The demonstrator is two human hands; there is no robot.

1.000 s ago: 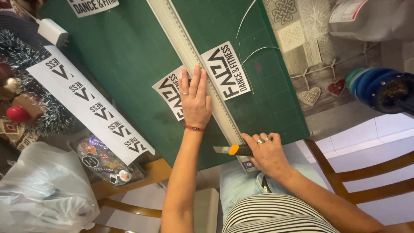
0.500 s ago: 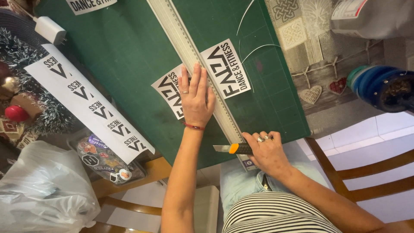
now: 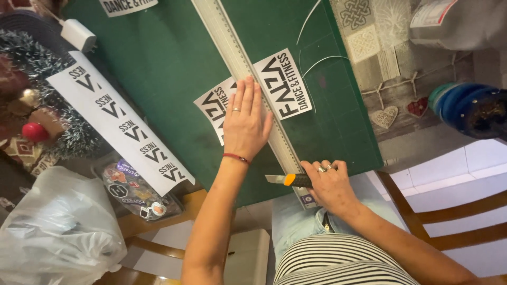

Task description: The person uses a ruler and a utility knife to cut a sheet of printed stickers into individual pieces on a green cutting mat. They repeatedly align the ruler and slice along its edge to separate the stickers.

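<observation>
Over to the left of our hands there's a long printed paper strip (image 3: 119, 124) lying on the green cutting mat (image 3: 158, 63), well apart from the cut; we'd leave it there so it can't snag. Our left hand (image 3: 244, 122) is spread flat, fingers wide, pressing the printed label sheet (image 3: 253, 95) and the edge of the metal ruler (image 3: 248, 79) down — that's the bit to get right, weight straight down and fingertips kept on our side of the rule. Just right of it and nearer our body, our right hand (image 3: 330, 184) is closed round the utility knife (image 3: 288, 179), blade out at the ruler's near end; we'd say keep the blade snug against the edge, low angle, light pressure — no forcing.
</observation>
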